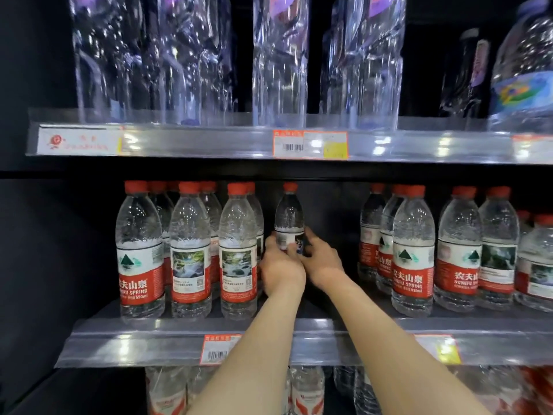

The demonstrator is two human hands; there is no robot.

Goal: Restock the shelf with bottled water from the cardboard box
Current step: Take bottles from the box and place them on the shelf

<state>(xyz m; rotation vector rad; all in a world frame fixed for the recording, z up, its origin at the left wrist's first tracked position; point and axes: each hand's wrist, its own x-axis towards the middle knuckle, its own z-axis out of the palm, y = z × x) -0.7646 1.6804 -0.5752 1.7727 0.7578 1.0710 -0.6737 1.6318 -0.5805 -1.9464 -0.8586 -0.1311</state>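
- Your left hand (281,271) and right hand (321,259) both reach deep into the middle shelf (179,339), with the forearms crossing its front rail.
- Both hands grip one red-capped water bottle (289,217). Your left fingers curl round its label band from the left, and your right fingers wrap it from the right.
- The bottle stands upright, far back on the shelf, in the gap between two blocks of matching bottles.
- The left block (139,250) has three front bottles. The nearest label reads "农夫山泉", "…FU SPRING" and "550ml". The next two are turned to show a waterfall picture and a QR code.
- The right block (413,250) has a front label reading "农夫山泉 NONGFU SPRING 550ml" under a green mountain mark.
- An orange price tag (220,348) with a barcode sits on the middle rail, just left of your left forearm. Its print is too small to read.
- The upper shelf rail (209,142) carries an orange-and-yellow tag (309,144), blurred, below tall clear bottles (279,61).
- The bottles on the lower shelf (306,390) have red-and-white labels that can't be read.
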